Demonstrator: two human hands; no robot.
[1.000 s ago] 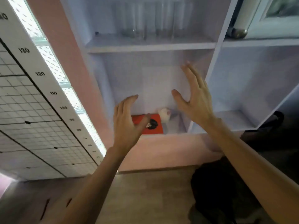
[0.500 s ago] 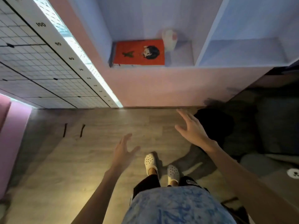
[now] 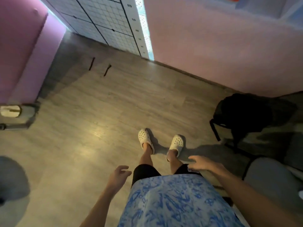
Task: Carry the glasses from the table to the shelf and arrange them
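both hands empty, fingers loose

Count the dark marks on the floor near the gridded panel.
2: the left dark mark and the right dark mark lie side by side on the wooden floor. More may lie outside the view.

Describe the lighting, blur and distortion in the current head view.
Head view: dim, with a soft glare patch on the wood floor; motion blur smears the left hand, right hand and patterned shirt; wide-angle bending curves the pink wall; the white clogs cast shadows rightward.
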